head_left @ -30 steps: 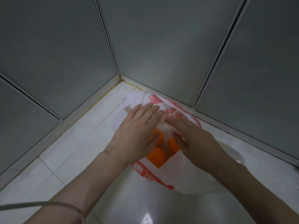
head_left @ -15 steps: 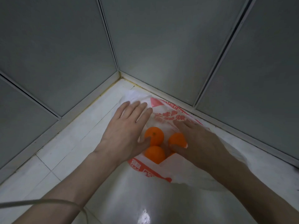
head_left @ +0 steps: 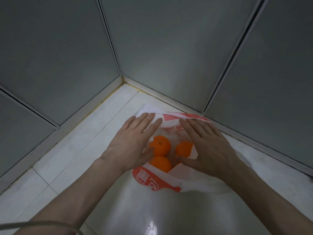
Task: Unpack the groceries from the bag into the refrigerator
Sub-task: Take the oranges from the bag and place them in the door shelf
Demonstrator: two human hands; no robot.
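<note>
- The bag [head_left: 157,181] is white plastic with red-orange print; large white characters run along its near rim, partly folded, and I cannot read them for certain. More red print shows on the far rim under the fingertips, too crumpled to read.
- The bag lies on a white tiled floor [head_left: 71,155], close to the corner where two grey panel walls [head_left: 169,48] meet.
- Three oranges [head_left: 160,147] sit in the bag's open mouth: one at the far left with its stem dimple up, one at the right, partly behind a fold of plastic, and one nearest the bag's near rim.
- The left hand [head_left: 131,145] lies flat on the bag's left side, fingers straight and spread, tips on the far rim; its thumb touches the far-left orange.
- The right hand [head_left: 205,146] lies flat on the bag's right side, fingers straight and together, tips on the far rim; its thumb lies beside the right orange, just under it.
- Neither hand grips an orange; the fruit lies between the two thumbs.
- Compared with half a second ago, the right hand has moved up to the far rim with its fingers flattened out, the mouth gapes wider, and all three oranges show more fully.
- A pale cord [head_left: 42,225] crosses the left forearm at the lower left.
</note>
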